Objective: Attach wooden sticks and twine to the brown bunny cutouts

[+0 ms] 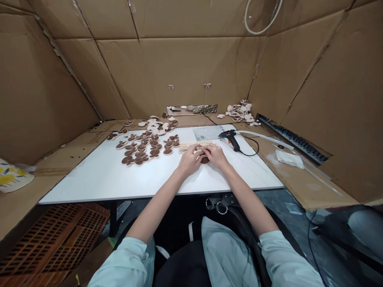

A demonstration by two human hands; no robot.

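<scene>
Head view. Clock directions are taken from the brown piece (205, 160) between the hands, twelve o'clock being away from the wearer.

The brown piece is at the centre, on the white table (149, 181), partly covered by the fingers. The left hand (190, 158) is at nine o'clock, fingers curled, a small gap visible between thumb and forefinger. The right hand (217, 155) is at two o'clock, fingers bent, tips at the piece's far edge. Both grips are narrow; whether either has hold of the piece or of a stick cannot be told.

Thin sticks (186, 146) lie side by side at eleven o'clock, just beyond the fingers and partly hidden by them. A clear packet (206, 134) lies flat at twelve, further out. At two o'clock, the glue gun (230, 138) lies on its side near the right hand, its cord (257, 148) looped on its right.

Between nine and ten, brown flower-shaped pieces (142, 146) are grouped, some overlapping; pale pieces (154, 126) lie behind them. A second pale heap (241, 109) is at one o'clock, against the cardboard wall (194, 59). A crumpled tissue (289, 159) is at three.
</scene>
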